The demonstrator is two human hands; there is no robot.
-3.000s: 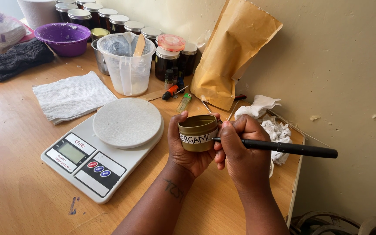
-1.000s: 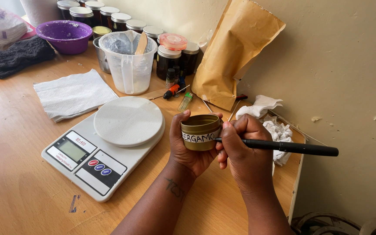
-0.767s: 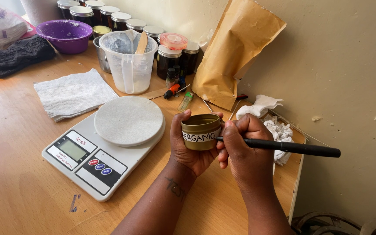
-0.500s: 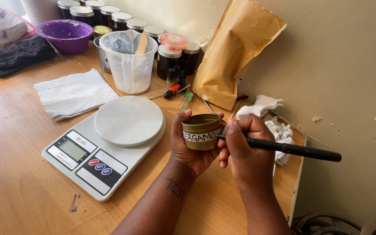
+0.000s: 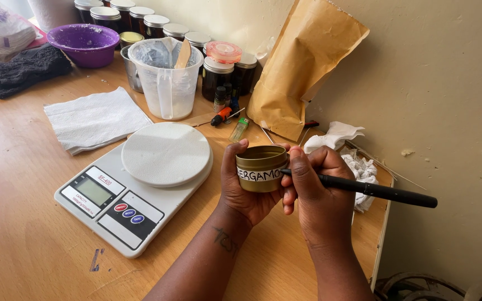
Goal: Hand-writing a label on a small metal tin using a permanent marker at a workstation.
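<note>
1. Wooden worktop (image 5: 23, 184) runs up to a cream wall, and you are working near its right edge.
2. Your left hand (image 5: 246, 189) wraps its grip closed around a small gold tin (image 5: 260, 167), held just above the worktop, open top upward, with a white label band facing you.
3. Your right hand (image 5: 322, 192) pinches a black pen (image 5: 375, 190); its tip meets the label's right end, though the exact contact is hard to make out.
4. At 9 o'clock from the tin sits a white kitchen scale (image 5: 135, 189).
5. At 11 o'clock stands a clear plastic jug (image 5: 165, 78).
6. At 12 o'clock a brown paper pouch (image 5: 299, 72) leans on the wall.
7. Crumpled white tissue (image 5: 352, 161) lies at 3 o'clock.
</note>
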